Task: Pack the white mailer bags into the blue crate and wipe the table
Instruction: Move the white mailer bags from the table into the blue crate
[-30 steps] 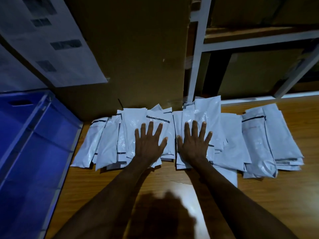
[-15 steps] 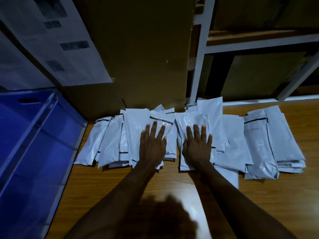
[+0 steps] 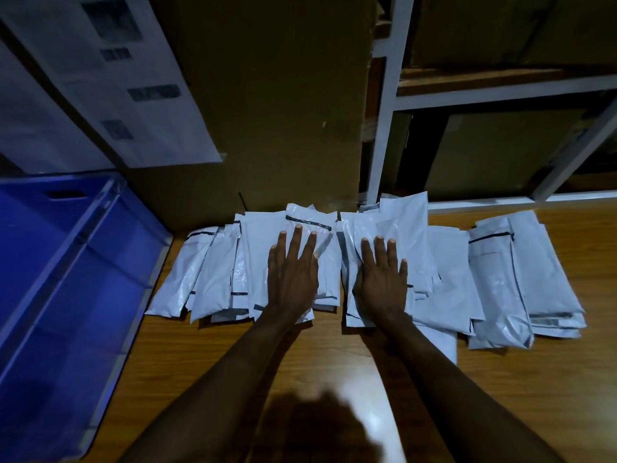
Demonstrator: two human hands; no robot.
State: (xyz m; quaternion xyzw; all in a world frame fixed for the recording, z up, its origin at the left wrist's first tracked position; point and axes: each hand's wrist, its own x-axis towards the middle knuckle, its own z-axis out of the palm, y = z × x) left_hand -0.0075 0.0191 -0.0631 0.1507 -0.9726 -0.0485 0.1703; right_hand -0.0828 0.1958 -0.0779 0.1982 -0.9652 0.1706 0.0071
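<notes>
The left hand and right hand are lying flat on the white mailer bags spread along the desk.

Nearest the camera, a dark shadow is falling across the wooden desk, and two bare forearms are reaching forward over it. The left hand is resting palm down on the middle-left bags, fingers straight and slightly spread, gripping nothing. The right hand is lying the same way on the bags just beside it, also holding nothing. The bags are overlapping in a loose row, with a separate stack sitting at the right end. The blue crate is standing at the desk's left edge, just beside the leftmost bags. Behind the row a tall cardboard sheet is standing, with printed papers to its left and a white shelf frame to its right.
</notes>
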